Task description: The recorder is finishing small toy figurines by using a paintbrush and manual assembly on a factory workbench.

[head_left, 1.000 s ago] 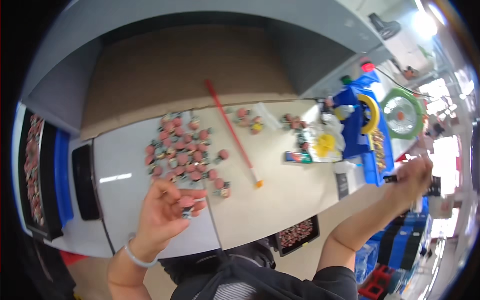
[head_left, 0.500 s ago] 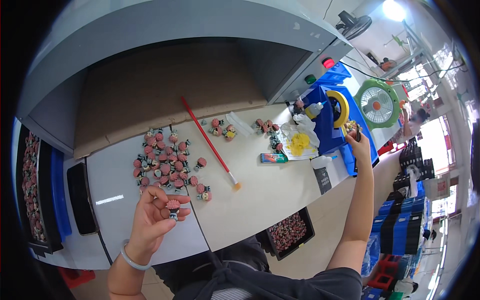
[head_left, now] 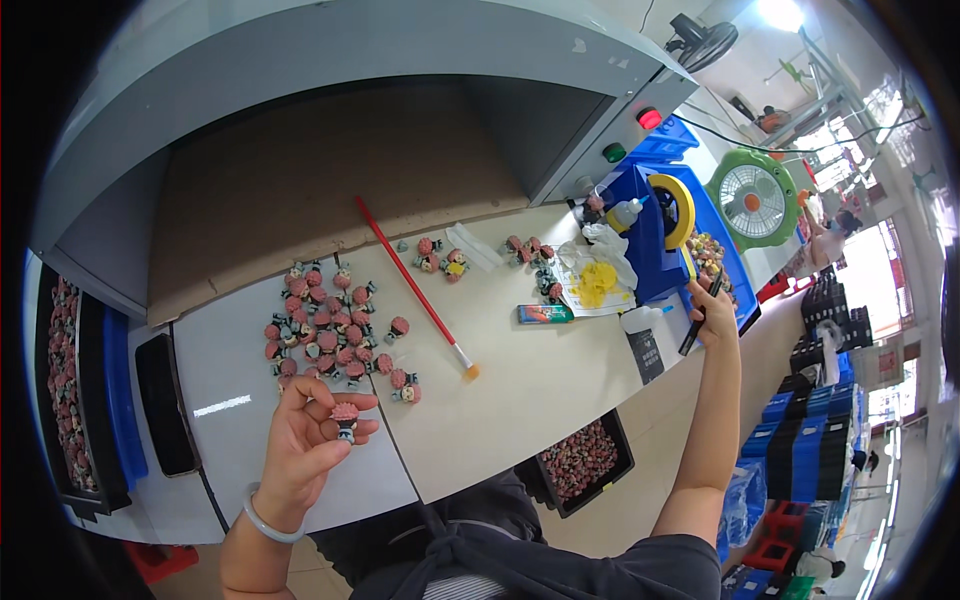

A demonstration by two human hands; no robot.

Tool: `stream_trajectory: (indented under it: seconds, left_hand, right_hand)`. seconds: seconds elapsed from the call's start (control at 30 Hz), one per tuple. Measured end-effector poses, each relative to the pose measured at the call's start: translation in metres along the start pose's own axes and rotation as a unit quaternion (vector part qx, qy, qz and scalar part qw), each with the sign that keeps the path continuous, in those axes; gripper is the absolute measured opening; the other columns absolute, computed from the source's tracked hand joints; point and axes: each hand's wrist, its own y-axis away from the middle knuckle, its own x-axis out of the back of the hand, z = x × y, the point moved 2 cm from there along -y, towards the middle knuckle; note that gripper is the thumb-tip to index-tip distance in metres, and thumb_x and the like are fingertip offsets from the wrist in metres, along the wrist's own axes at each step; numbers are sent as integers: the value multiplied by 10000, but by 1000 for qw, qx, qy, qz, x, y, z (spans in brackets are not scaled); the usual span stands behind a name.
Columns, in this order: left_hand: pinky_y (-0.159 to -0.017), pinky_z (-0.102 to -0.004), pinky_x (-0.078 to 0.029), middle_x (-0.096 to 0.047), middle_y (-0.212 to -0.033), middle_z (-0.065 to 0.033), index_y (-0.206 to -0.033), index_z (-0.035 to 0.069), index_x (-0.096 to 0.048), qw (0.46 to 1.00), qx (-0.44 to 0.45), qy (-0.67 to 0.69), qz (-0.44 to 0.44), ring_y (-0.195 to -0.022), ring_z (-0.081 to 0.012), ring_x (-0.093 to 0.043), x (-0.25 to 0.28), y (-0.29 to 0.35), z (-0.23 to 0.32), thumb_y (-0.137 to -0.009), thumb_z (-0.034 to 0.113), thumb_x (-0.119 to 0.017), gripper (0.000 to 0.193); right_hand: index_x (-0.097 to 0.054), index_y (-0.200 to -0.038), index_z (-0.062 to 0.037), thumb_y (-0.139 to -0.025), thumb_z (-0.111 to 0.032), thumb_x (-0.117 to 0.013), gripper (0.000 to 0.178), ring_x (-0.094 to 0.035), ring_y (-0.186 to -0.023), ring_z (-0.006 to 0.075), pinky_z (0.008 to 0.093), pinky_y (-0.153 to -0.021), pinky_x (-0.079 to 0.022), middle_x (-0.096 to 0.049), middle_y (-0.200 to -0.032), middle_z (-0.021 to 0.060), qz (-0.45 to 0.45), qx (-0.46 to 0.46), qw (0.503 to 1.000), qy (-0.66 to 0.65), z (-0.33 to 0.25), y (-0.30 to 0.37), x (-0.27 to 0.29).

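My left hand [head_left: 300, 435] is raised over the near left of the table, thumb and fingers pinching a small pink-haired figurine [head_left: 345, 413] upright. A slim black pen-like tool [head_left: 691, 337] is gripped in my right hand [head_left: 714, 318], slanting across the fingers; its exact kind is unclear. That hand is at the near edge of a blue bin [head_left: 735, 262] holding many small multicoloured pieces [head_left: 706, 253]. Similar figurines [head_left: 325, 338] lie clustered beyond my left hand, with a few more scattered toward the middle and right.
A red-handled brush [head_left: 412, 280] lies mid-table. Paper with a yellow smear [head_left: 597, 285], a small green-and-red box [head_left: 545, 314], bottles [head_left: 625, 213] and a tape roll [head_left: 683, 215] are at right. A grey hood [head_left: 350, 45] overhangs the back. Filled trays stand left [head_left: 62, 400] and below [head_left: 628, 455].
My right hand has drawn back slightly nearer from the blue bin, and the black tool now shows at full length. My left hand keeps its pinch on the figurine, nearly unmoved.
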Motion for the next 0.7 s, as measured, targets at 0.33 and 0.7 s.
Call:
stream_trajectory:
  seconds: [0.33, 0.7]
  left_hand:
    - [-857, -338, -460, -526, -1076, -124, -1023, 28, -457, 993, -79, -71, -45, -1015, -208, -533, 3, -4, -14, -685, -61, -628, 388]
    - [-730, -270, -494, -602, -1001, -116, -991, 19, -562, 900, -222, -376, -9, -844, -179, -601, -9, 6, -3, -639, -47, -675, 375]
  right_hand:
    - [-488, -1106, -42, -755, -40, -601, 368, -381, -492, 8, 149, -423, -244, -507, -646, -48, 26, 241, 949, 202, -54, 90, -38]
    - [-428, -922, -43, -668, 40, -684, 370, -385, -568, 4, 152, -493, -284, -571, -704, -6, -494, 105, 860, 77, -13, 246, -267]
